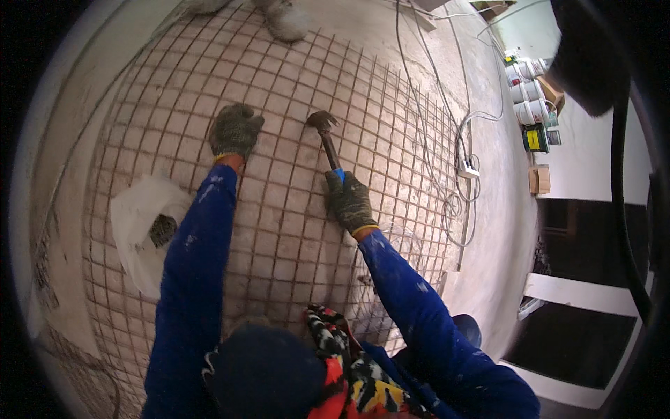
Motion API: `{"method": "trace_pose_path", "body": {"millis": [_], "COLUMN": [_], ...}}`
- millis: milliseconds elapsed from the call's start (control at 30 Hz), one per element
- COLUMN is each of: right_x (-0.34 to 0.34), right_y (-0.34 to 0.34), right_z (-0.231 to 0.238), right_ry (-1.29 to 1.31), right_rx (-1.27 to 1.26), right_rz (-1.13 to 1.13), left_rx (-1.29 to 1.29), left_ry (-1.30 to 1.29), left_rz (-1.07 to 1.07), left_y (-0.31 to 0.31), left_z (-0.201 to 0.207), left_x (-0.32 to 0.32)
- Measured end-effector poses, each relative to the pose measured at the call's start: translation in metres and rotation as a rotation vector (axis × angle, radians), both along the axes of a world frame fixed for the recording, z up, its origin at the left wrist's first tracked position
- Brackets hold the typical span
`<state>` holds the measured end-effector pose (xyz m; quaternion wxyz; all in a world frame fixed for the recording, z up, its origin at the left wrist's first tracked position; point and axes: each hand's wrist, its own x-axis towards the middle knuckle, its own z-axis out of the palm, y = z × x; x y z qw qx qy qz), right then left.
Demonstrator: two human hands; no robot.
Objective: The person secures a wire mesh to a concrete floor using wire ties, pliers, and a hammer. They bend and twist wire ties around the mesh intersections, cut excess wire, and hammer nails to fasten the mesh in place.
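My right hand (350, 202), in a dark knitted work glove, grips a claw hammer (329, 148) by its blue handle. The hammer's head points away from me, over a grid of steel rebar mesh (283, 166) on the floor. My left hand (236, 130), gloved the same way, is closed over the mesh to the left of the hammer. What its fingers hold, if anything, is hidden. Near my left forearm a white plastic bag (134, 222) lies open on the mesh, with a pile of small dark grey pieces (163, 230) showing inside.
Grey cables (426, 150) run along the mesh's right side, past a white power strip (468, 170). Several buckets (528, 92) and a cardboard box (539, 179) stand by the right wall. At the far edge is a pale, fuzzy object (286, 22). Dark openings lie at lower right.
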<state>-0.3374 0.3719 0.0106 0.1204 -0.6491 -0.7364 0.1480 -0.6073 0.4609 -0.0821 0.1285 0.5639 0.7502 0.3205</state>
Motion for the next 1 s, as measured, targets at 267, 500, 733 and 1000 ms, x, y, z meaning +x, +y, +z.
{"method": "trace_pose_path", "body": {"millis": [267, 500, 733, 1000], "right_x": [0.004, 0.006, 0.011, 0.01], "right_y": [-0.013, 0.005, -0.005, 0.004], "right_z": [0.084, 0.006, 0.071, -0.029], "right_ry": [1.133, -0.01, 1.079, -0.213], "right_rx": [0.099, -0.176, -0.004, 0.104], "right_rz": [0.032, -0.243, 0.013, 0.222], "left_rx": [-0.09, -0.06, -0.1, -0.045], "left_ry": [-0.004, 0.029, -0.05, 0.01], "left_rz": [0.017, -0.013, 0.036, -0.022], "left_y": [0.001, 0.003, 0.0, 0.002], "left_z": [-0.006, 0.0, -0.007, -0.001], "left_x": [0.002, -0.002, 0.001, -0.003]}}
